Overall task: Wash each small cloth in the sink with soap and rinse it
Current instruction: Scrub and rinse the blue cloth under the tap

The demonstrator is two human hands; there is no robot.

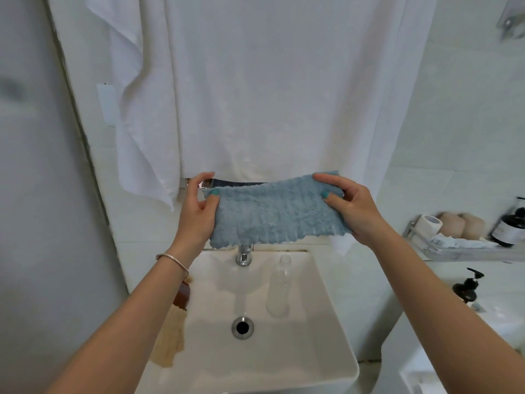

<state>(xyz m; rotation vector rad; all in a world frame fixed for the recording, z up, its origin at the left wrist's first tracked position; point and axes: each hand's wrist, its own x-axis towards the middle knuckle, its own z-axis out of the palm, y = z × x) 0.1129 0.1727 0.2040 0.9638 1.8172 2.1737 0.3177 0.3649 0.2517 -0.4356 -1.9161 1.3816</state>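
Note:
A small fluffy blue cloth [270, 216] is stretched out flat in the air above the faucet [243, 255]. My left hand [197, 211] pinches its left edge and my right hand [350, 206] pinches its right edge. Below them is the white square sink [321, 331] with an open drain [242, 327]. A clear bottle [279, 288] lies inside the basin to the right of the faucet. A beige cloth [170, 339] hangs over the sink's left rim, beside a brown bottle [181, 294] partly hidden by my left forearm.
A large white towel [255, 95] hangs on the wall behind the cloth. A wall shelf [454, 245] at the right carries a paper roll, beige items and a dark bottle [510, 226]. A black pump dispenser [467, 287] stands on the white surface at the right.

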